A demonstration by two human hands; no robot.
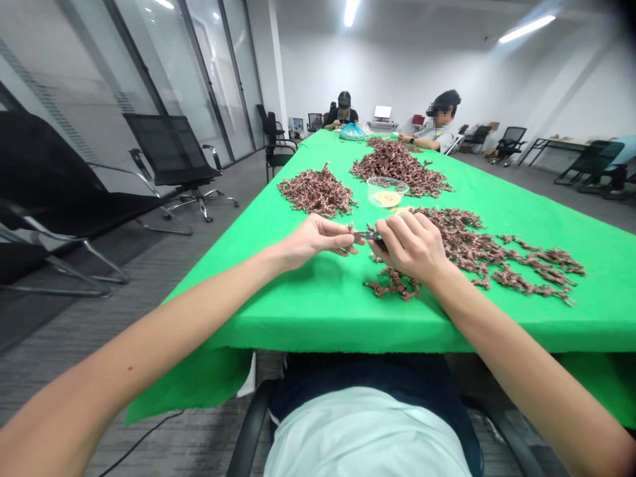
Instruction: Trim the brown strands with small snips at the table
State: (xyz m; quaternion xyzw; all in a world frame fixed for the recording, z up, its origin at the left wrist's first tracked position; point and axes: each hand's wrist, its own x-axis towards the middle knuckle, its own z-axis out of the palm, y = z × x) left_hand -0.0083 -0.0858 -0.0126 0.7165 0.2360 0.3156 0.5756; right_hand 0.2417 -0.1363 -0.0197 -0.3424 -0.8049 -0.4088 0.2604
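Note:
Over the green-covered table, my left hand [320,236] pinches a small brownish piece [350,228] between thumb and fingers; most of it is hidden. My right hand [413,244] is closed around pliers [368,234], whose metal jaws point left and meet the piece at my left fingertips. Whether they are cutting pliers I cannot tell. Below my right hand lies a small group of knotty brown pieces [397,285]. Just beyond both hands stands a clear plastic bowl [371,193] with pale yellow bits in it, and more such bits lie beside it.
Brown pieces form a left heap [318,191], a larger far heap [397,165] and a spread-out right heap [462,240]. A blue plastic bag [352,132] sits farther back. Two people work at the table's far part. Black chairs [166,149] stand left of the green cloth [298,305].

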